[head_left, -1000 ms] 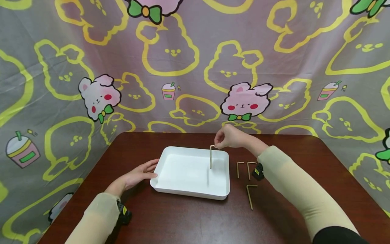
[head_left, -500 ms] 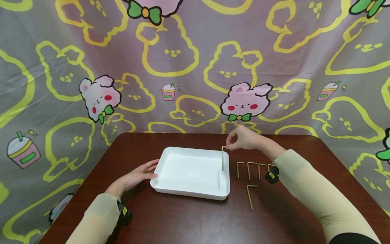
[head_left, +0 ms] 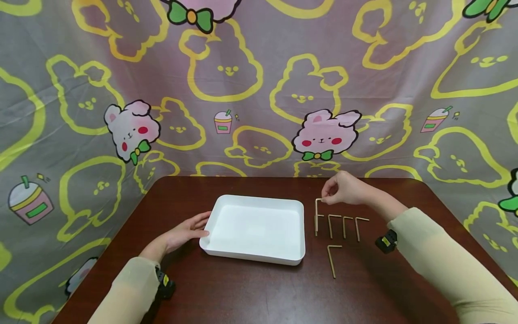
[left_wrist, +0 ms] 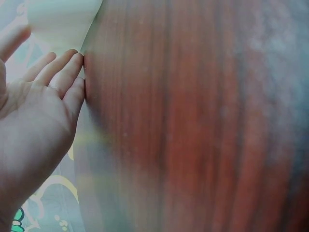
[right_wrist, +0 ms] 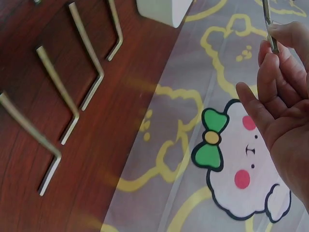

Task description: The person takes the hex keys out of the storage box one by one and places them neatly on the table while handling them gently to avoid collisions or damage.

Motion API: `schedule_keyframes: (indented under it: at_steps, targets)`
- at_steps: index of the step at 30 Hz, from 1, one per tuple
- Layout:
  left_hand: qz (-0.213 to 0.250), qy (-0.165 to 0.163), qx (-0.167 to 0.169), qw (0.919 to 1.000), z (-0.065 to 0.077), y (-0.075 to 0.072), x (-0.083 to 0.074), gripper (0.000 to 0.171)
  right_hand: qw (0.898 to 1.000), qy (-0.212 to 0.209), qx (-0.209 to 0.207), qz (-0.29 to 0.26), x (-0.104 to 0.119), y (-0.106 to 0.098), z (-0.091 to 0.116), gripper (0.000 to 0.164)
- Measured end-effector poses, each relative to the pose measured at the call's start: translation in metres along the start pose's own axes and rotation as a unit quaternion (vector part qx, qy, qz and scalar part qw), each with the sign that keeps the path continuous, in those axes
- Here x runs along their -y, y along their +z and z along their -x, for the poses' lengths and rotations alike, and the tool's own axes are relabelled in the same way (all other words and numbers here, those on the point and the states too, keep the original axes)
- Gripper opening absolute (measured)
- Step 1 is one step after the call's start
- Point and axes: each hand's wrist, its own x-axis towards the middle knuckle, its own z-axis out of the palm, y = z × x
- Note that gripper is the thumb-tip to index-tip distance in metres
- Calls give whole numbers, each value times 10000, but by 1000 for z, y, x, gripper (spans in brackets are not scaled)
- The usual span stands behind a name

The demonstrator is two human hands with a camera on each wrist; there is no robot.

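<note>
My right hand (head_left: pixel 344 188) pinches the short arm of a brass-coloured hex key (head_left: pixel 316 211) between thumb and fingertips. Its long arm hangs down just right of the white tray (head_left: pixel 252 259), in front of another hex key on the table. In the right wrist view the held hex key (right_wrist: pixel 268 19) shows only in part at the top. At the tray's left end my left hand (head_left: pixel 184 231) rests with straight fingers along the outer side and the thumb at the rim. The left wrist view shows those fingers (left_wrist: pixel 63 75) extended, beside a corner of the tray (left_wrist: pixel 63 21).
Right of the tray, several L-shaped hex keys (head_left: pixel 344 228) lie in a row on the dark wooden table (head_left: pixel 243 292). A single hex key (head_left: pixel 331 262) lies nearer the front. A patterned cloth (head_left: pixel 259 135) hangs behind the table.
My right hand has moved right with the hex key, from over the tray to beyond its right edge. More of the row has come into sight. The left hand and tray have stayed put.
</note>
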Motion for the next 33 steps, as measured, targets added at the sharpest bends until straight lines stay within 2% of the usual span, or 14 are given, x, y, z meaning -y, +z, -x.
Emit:
schedule_keyframes:
  at_steps: [18,24,27,33]
  targets:
    - [0,-21,-48,10000,1,0,2,78,9997,114,-219,34,-29,2,43,12]
    - [40,-24,-52,10000,0,0,4,77,9994,157,-313,-35,-40,7,59,13]
    - [33,5,-23,10000,-1,0,4,78,9994,43,-350,-54,-45,11,71,14]
    - [63,39,13,10000,-1,-1,4,77,9994,38,-253,-232,-56,22,90,10]
